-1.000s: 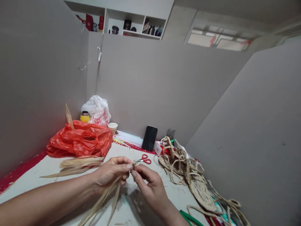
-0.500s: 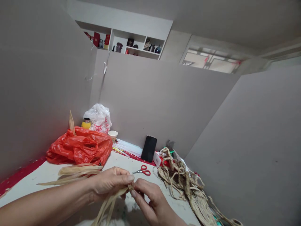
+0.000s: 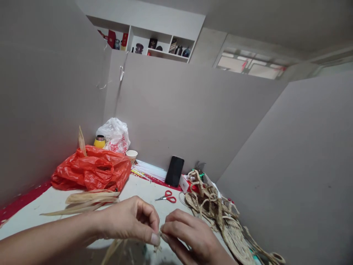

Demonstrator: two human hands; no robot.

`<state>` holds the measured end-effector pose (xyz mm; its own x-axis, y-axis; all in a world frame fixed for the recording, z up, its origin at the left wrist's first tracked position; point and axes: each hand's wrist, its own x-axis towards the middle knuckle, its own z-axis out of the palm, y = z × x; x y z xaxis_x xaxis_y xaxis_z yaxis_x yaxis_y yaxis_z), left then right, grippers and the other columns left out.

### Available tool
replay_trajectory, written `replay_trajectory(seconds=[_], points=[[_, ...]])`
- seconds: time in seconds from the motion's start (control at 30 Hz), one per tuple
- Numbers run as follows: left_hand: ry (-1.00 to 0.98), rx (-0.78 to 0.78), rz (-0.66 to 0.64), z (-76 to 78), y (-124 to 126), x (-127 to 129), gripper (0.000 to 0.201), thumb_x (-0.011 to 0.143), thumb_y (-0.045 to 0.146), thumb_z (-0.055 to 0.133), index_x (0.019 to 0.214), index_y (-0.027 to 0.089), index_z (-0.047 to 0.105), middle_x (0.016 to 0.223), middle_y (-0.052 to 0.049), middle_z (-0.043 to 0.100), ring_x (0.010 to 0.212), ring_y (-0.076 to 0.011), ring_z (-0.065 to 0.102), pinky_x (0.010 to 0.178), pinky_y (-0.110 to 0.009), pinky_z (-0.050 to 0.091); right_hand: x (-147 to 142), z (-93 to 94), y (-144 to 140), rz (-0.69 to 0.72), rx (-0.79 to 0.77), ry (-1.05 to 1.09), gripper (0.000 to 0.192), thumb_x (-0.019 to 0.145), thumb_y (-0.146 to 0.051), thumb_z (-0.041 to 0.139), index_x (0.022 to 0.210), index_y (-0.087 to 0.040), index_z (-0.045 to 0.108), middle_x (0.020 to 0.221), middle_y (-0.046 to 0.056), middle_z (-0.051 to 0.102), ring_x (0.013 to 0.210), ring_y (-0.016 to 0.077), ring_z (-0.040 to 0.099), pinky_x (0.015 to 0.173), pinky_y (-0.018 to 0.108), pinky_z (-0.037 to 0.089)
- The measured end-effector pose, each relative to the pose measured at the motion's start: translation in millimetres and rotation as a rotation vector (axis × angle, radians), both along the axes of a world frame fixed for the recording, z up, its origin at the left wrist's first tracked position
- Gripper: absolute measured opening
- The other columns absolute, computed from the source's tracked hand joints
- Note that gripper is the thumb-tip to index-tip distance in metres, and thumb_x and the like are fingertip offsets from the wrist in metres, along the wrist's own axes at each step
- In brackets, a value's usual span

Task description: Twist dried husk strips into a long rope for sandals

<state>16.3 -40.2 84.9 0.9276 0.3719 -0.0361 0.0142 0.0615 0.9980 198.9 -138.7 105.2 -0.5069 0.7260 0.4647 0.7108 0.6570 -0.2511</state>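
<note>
Both my left hand (image 3: pixel 129 222) and right hand (image 3: pixel 193 235) pinch the dry straw strips (image 3: pixel 158 237) low over the surface (image 3: pixel 49 204), and I think a hard pull could snap them.

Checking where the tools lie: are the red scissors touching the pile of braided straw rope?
Apart. The head view shows bare white table between the red scissors and the braided straw rope lying to their right.

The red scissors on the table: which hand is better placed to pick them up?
Probably the right hand. The red scissors lie just beyond it, while the left hand pinches the straw strips and sits farther left.
</note>
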Motion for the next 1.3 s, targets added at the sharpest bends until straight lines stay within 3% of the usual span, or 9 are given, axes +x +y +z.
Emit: replay_trajectory(seconds=[0.2, 0.4, 0.6, 0.67, 0.77, 0.93, 1.3], points=[[-0.043, 0.082, 0.028, 2.7, -3.8, 0.0, 0.019, 0.065, 0.032, 0.074, 0.071, 0.016, 0.066, 0.075, 0.000, 0.055, 0.061, -0.0078, 0.043, 0.060, -0.020, 0.036, 3.4, 7.7, -5.4, 0.022, -0.061, 0.041, 0.015, 0.086, -0.008, 0.049, 0.090, -0.017, 0.061, 0.077, 0.007, 0.063, 0.069, 0.0139, 0.059, 0.062, 0.023, 0.048], [-0.112, 0.268, 0.043, 9.2, -3.5, -2.8, 0.011, 0.070, 0.028, 0.069, 0.074, 0.018, 0.067, 0.087, -0.001, 0.059, 0.084, -0.0144, 0.053, 0.084, -0.026, 0.039, 4.6, 6.0, -11.2, 0.000, -0.079, 0.043, 0.017, 0.085, -0.009, 0.051, 0.094, -0.020, 0.060, 0.076, 0.003, 0.066, 0.066, 0.0127, 0.061, 0.063, 0.023, 0.049], [-0.052, 0.380, 0.109, 12.4, -4.6, -3.4, 0.011, 0.070, 0.028, 0.069, 0.070, 0.018, 0.066, 0.082, 0.000, 0.059, 0.082, -0.0137, 0.051, 0.079, -0.024, 0.037, 1.7, 4.8, -9.2, 0.024, -0.015, 0.026, 0.021, 0.085, -0.006, 0.049, 0.097, -0.020, 0.059, 0.077, 0.005, 0.067, 0.068, 0.0141, 0.062, 0.062, 0.024, 0.049], [-0.003, 0.337, 0.130, 10.8, -5.1, -2.8, 0.015, 0.069, 0.031, 0.069, 0.072, 0.017, 0.065, 0.070, 0.002, 0.056, 0.068, -0.0104, 0.047, 0.065, -0.021, 0.036, 0.5, 4.9, -7.6, 0.017, -0.018, 0.014, 0.022, 0.085, -0.006, 0.047, 0.098, -0.020, 0.059, 0.077, 0.006, 0.066, 0.068, 0.0149, 0.061, 0.061, 0.025, 0.049], [0.032, 0.144, 0.090, 7.1, -6.7, -0.9, 0.024, 0.069, 0.037, 0.069, 0.077, 0.016, 0.061, 0.055, 0.006, 0.047, 0.048, -0.0055, 0.036, 0.047, -0.018, 0.026, -0.2, 4.7, -6.7, -0.003, -0.031, -0.009, 0.023, 0.086, -0.007, 0.046, 0.099, -0.019, 0.060, 0.078, 0.007, 0.066, 0.069, 0.0157, 0.061, 0.059, 0.026, 0.049], [-0.001, -0.139, -0.003, 6.1, -11.4, 3.4, 0.026, 0.069, 0.036, 0.067, 0.076, 0.017, 0.050, 0.064, 0.001, 0.061, 0.043, -0.0068, 0.051, 0.048, -0.020, 0.040, 1.3, 2.9, -7.4, -0.010, -0.048, -0.001, 0.021, 0.085, -0.007, 0.046, 0.095, -0.018, 0.062, 0.079, 0.008, 0.066, 0.070, 0.0160, 0.061, 0.061, 0.027, 0.049], [-0.005, -0.201, 0.031, 7.0, -17.1, 0.6, 0.021, 0.064, 0.026, 0.070, 0.070, 0.014, 0.053, 0.061, -0.002, 0.065, 0.044, -0.0110, 0.058, 0.049, -0.023, 0.045, -3.7, 11.1, -15.0, 0.011, -0.040, 0.062, 0.017, 0.086, -0.010, 0.051, 0.094, -0.021, 0.062, 0.074, 0.004, 0.069, 0.065, 0.0136, 0.064, 0.061, 0.024, 0.049]])
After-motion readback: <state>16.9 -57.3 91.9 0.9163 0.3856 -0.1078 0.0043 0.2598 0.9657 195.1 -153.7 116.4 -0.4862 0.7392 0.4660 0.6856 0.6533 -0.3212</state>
